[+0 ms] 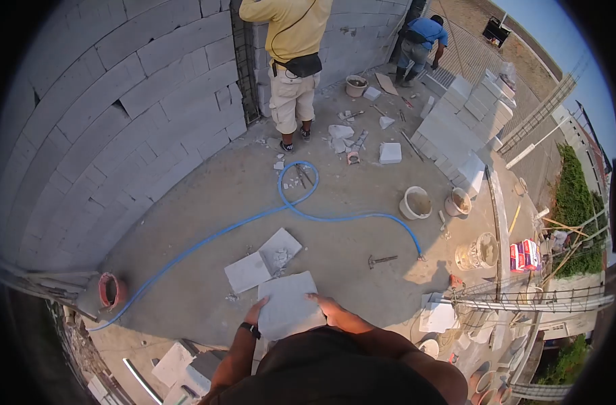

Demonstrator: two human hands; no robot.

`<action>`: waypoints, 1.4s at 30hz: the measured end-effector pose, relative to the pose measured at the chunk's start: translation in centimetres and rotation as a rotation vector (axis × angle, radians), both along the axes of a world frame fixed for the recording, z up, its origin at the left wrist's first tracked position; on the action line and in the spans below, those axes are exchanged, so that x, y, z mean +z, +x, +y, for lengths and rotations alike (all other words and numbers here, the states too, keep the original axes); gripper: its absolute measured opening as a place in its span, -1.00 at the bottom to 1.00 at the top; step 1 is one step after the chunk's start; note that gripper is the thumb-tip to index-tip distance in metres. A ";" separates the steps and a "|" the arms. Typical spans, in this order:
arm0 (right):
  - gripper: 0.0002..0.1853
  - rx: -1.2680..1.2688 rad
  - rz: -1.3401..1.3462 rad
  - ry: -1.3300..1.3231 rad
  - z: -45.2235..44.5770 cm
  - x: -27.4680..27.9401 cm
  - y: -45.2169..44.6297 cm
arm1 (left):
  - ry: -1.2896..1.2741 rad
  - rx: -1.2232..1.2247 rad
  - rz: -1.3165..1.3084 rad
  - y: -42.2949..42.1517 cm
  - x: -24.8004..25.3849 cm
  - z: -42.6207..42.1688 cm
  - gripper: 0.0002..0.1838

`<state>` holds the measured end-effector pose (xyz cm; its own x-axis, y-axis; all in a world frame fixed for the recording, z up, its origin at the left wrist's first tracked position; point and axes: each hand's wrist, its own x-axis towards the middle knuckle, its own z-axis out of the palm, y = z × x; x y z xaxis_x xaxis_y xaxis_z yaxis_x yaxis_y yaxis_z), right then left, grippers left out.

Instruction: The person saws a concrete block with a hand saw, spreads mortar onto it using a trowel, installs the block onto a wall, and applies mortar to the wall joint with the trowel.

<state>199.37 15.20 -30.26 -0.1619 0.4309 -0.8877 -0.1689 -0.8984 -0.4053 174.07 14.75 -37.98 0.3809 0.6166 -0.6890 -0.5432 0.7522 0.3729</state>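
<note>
Fingers curled on opposite edges, the left hand (254, 312) and right hand (328, 307) clasp a pale block (289, 305) before the dark shirt (321, 368), likely to balance its weight; just beyond, a flat slab (246, 273) lies on the floor (345, 270), perhaps for easy reach.
</note>
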 end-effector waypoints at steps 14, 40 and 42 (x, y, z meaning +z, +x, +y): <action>-0.45 0.862 -0.059 0.382 19.1 4.2 -19.0 | 0.204 0.832 0.003 -13.9 1.0 3.6 -0.25; -0.17 2.388 0.104 1.547 16.7 3.8 -76.7 | 0.027 -0.449 1.716 -55.7 11.5 -0.4 0.34; -0.19 2.430 0.242 1.628 17.0 3.9 -81.1 | -0.012 -0.360 1.633 -59.2 12.1 -0.7 0.39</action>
